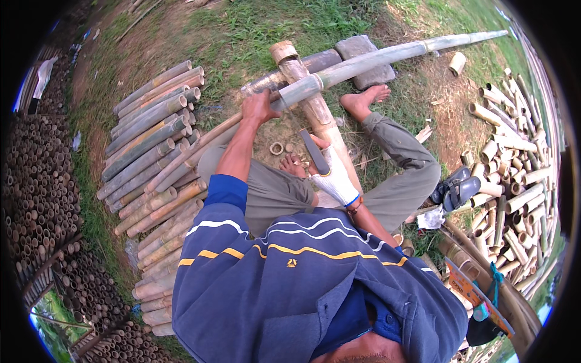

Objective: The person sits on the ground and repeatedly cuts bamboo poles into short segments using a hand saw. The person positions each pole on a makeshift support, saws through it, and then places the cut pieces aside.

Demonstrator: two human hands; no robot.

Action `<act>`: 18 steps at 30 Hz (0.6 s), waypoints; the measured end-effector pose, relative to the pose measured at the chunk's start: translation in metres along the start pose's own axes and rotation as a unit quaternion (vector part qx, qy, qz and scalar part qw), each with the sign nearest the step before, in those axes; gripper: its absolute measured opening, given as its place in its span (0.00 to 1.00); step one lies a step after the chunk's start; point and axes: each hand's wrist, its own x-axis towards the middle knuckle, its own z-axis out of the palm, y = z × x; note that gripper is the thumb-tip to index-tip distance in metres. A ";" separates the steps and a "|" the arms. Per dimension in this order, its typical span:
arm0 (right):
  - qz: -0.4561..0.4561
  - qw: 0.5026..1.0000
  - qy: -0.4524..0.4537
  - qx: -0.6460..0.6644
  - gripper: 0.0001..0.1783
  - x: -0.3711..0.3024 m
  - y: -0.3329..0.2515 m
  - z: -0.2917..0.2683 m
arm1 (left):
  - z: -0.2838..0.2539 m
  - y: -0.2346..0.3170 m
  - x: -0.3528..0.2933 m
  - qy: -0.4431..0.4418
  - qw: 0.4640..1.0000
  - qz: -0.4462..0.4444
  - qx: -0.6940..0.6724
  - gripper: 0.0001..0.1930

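A long green-grey bamboo pole (375, 60) rests across a thick bamboo beam (315, 109) and reaches away to the far right. My bare left hand (259, 107) is closed around the pole at its near end, left of the beam. In a white glove, my right hand (339, 178) grips a knife (315, 152) with a broad, dark, flat blade. The blade is tilted up and away, apart from the pole. The knife's handle is mostly hidden by the glove. Between my feet lies a small cut bamboo ring (276, 148).
Cut bamboo lengths (148, 133) are stacked at my left. Short bamboo pieces (514, 163) lie heaped at the right, near dark sandals (457, 189). A grey stone block (363, 60) sits beyond the beam. Many more bamboo tubes (39, 175) fill the far left.
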 end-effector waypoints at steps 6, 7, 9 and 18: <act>-0.106 0.994 0.019 -0.032 0.42 0.006 0.028 0.009 | 0.004 -0.011 0.001 -0.002 1.000 0.011 -0.019 0.43; -0.086 0.996 0.017 -0.028 0.41 0.004 0.021 0.010 | 0.002 -0.009 0.000 -0.003 1.000 0.011 -0.019 0.43; -0.058 0.998 0.006 0.009 0.39 0.004 0.007 0.013 | 0.010 -0.016 0.000 0.005 1.000 0.015 -0.025 0.43; -0.067 0.994 0.016 -0.086 0.41 -0.048 -0.003 -0.006 | 0.005 -0.011 -0.005 0.004 1.000 0.015 -0.018 0.40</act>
